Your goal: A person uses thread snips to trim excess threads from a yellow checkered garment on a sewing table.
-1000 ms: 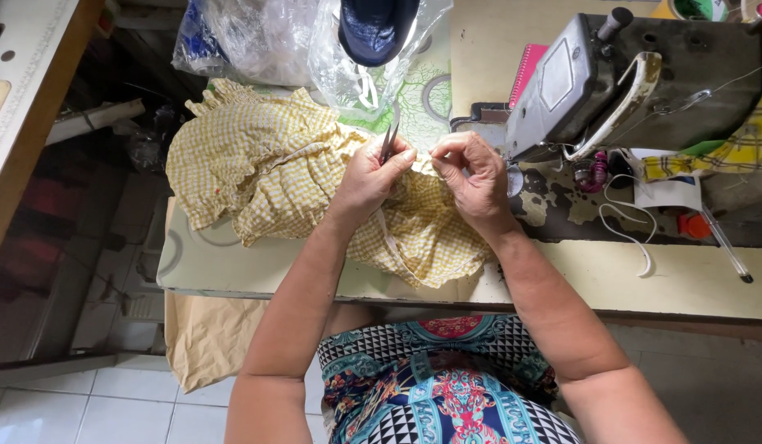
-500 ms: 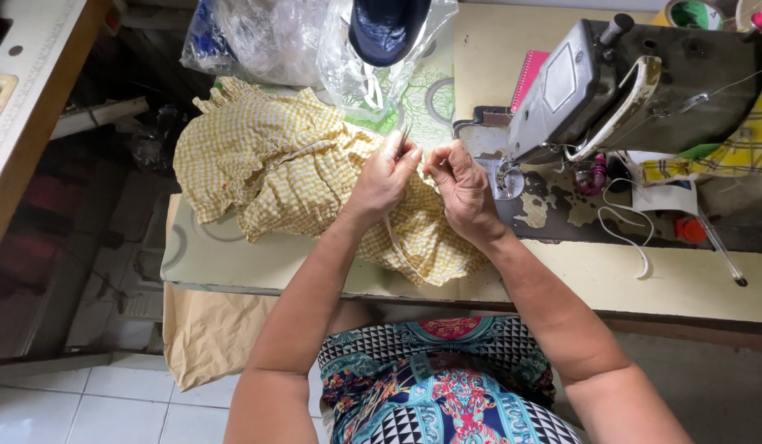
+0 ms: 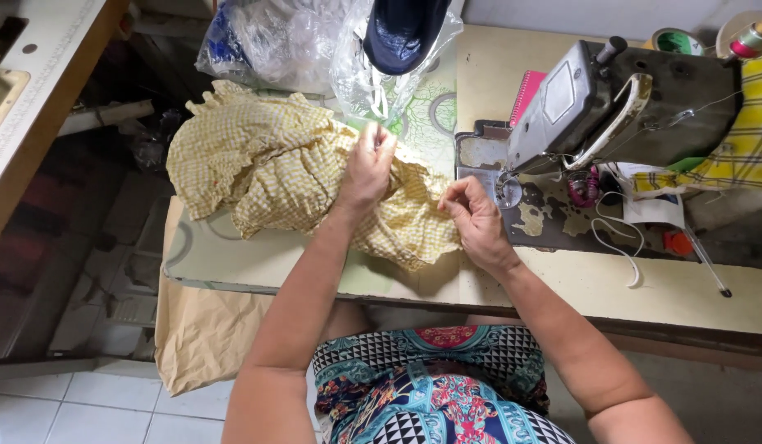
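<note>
Your left hand [image 3: 369,168] is closed in a loose fist on the far edge of the yellow checked garment [image 3: 299,177], fingers curled in and pinching a bit of the cloth up off the heap (whether a small tool sits inside that fist, you cannot tell from here). Your right hand [image 3: 473,220] is half closed, fingertips drawn together on the garment's right edge, just beside the sewing machine [image 3: 599,103]. The garment itself lies bunched on the pale green desk [image 3: 249,263], spreading left of both hands, its ruffled border toward the far left. I judge it to be light, thin and quite limp: it will fold and slide wherever it is not held, and the gathers will bunch under your palm. So take it by the hem or a seam, where the layers are doubled and give your fingers something firm, and keep the two hands apart enough to hold a short stretch taut between them. The smooth desk surface probably lets the cloth slip, so the weight of the heap on the left is what anchors it. Clear plastic bags [image 3: 274,41] sit on the far side, touching the garment's far edge, and a brown paper sheet [image 3: 204,337] hangs off the near left edge.
</note>
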